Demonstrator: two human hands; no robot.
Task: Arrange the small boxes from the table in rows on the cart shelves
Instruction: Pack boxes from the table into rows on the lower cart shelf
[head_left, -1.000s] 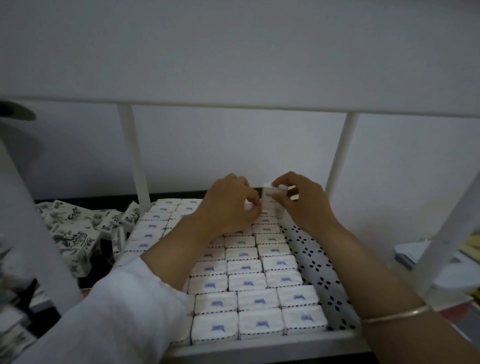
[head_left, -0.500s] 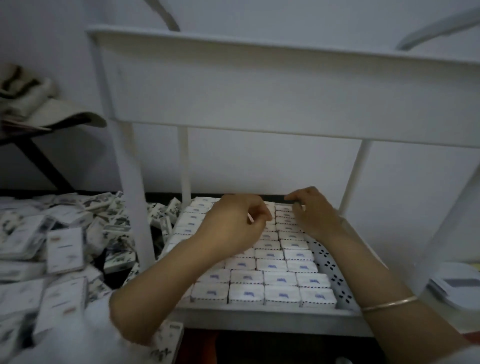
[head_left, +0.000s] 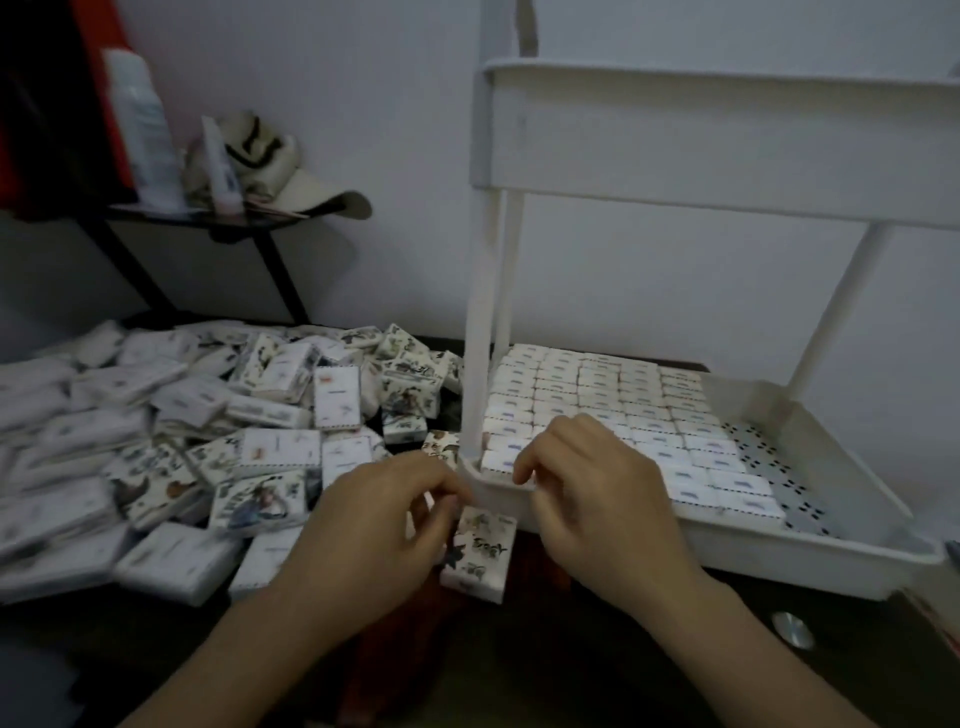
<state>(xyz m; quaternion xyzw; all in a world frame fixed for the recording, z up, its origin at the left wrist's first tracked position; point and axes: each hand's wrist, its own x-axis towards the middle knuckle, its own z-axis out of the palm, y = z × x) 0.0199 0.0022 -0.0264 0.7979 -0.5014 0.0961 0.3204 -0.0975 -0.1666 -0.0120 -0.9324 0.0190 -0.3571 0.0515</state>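
I see the left hand (head_left: 384, 525) curled beside a box (head_left: 480, 553) at the shelf's (head_left: 727, 551) front-left corner, likely fetching row stock; whether it grips I cannot tell. The right hand (head_left: 592, 499) hangs relaxed, empty

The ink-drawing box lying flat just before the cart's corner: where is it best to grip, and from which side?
Pinch the ink-drawing box across its two long side edges, coming from above. It lies flat, face up, and both long edges appear free. The left hand is nearest; the shelf rim crowds the box's far end.
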